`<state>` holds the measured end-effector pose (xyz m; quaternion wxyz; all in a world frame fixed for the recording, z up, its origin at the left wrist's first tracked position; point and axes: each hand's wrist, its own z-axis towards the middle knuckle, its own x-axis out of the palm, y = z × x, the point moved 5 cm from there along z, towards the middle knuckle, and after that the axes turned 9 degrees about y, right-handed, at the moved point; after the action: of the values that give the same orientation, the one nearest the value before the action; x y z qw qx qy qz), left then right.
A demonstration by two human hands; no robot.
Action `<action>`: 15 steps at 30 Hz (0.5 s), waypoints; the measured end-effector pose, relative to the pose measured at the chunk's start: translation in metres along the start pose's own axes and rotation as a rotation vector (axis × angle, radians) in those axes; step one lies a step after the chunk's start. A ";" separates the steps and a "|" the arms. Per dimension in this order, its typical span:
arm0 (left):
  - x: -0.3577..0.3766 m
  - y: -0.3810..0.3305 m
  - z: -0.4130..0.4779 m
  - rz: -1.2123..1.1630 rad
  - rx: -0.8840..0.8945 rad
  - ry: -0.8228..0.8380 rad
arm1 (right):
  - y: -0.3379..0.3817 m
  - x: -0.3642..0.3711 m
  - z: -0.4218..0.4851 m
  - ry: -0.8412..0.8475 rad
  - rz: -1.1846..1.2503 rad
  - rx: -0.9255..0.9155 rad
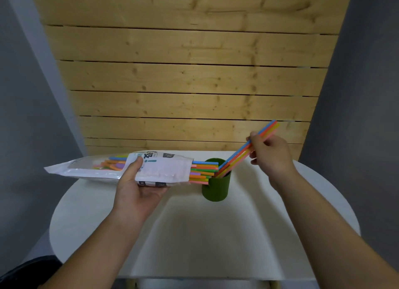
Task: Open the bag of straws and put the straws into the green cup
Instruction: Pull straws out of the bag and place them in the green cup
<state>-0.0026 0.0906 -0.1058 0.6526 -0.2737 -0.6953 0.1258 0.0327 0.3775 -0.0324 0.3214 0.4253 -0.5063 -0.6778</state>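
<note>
Straws [248,150] in a small bunch are clamped in the right hand [269,153], its fingers [254,157] pinched around the middle of the bunch, with the lower ends already inside the mouth of the green cup [216,186] and the upper ends slanting up and to the right. The left hand [138,187] holds the bag [121,168] above the tabletop [216,234], fingers closed around its middle with the thumb on top; its open end points at the cup, and more straws [204,170] stick out of it, their tips just beside the rim.

To finish this step well, I would tip the bunch more upright before letting go, so the ends slide to the bottom rather than lever the light cup over. Keeping the bag level should stop the loose ones spilling out of the opening.

Hidden: the inside of the cup, so how many straws are already in it cannot be told. The printed part of the bag covers much of its contents, and the left fingertips are under the bag
</note>
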 end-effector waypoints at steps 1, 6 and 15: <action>0.000 -0.001 -0.001 0.005 0.003 -0.001 | -0.004 0.007 0.002 0.030 -0.008 0.024; -0.001 -0.010 -0.006 0.020 0.022 0.006 | -0.026 0.029 0.007 0.127 0.123 0.137; 0.006 -0.019 -0.017 0.049 0.038 0.048 | -0.040 0.019 -0.020 0.110 0.046 0.375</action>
<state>0.0099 0.0754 -0.0894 0.6709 -0.2809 -0.6700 0.1484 0.0424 0.3641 -0.0782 0.2788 0.5026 -0.6150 -0.5398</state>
